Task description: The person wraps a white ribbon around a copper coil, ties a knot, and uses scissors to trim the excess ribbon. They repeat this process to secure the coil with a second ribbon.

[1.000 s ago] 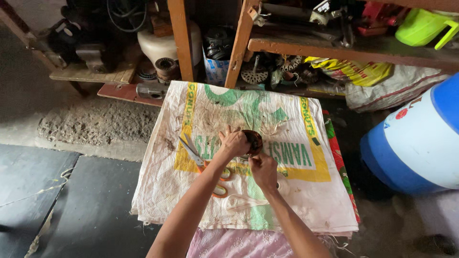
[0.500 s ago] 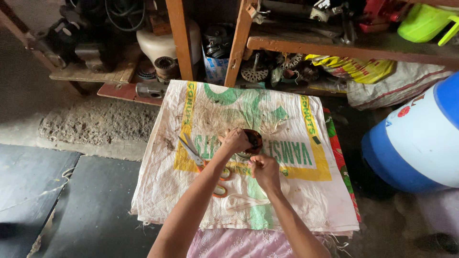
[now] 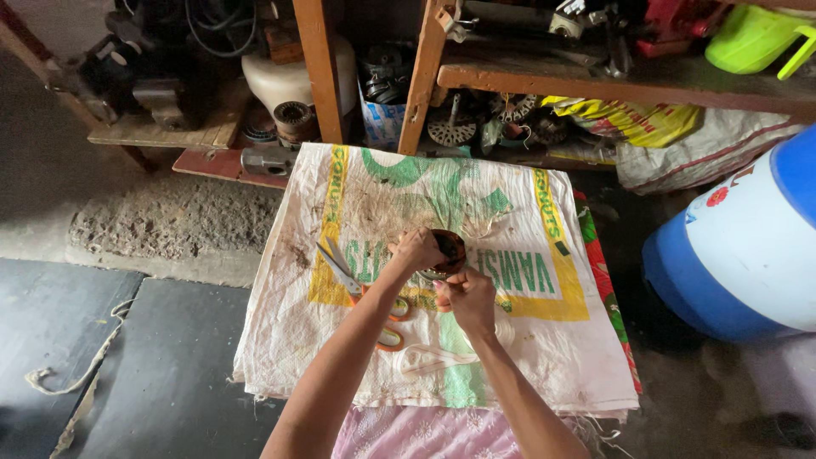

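Single head-worn view, steeply downward from close above the sack-covered table (image 3: 544,357), toward the shelves (image 3: 629,81).

Both forearms reach forward, left hand (image 3: 416,249) and right hand (image 3: 468,297) curled close together.

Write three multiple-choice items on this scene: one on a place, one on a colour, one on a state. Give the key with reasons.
1. Where do the scissors lie?
A. on the woven sack
B. on the wooden shelf
C. inside the barrel

2. What colour are the scissor handles?
A. blue
B. orange
C. black

3. What is the left hand doing?
A. lying flat on the sack
B. gripping the dark round part
C. holding the scissors

Key: A, they rest on the sack under the left forearm. B, orange loops show beside the forearm. B, its fingers close on the round part, while the right hand works just below it.
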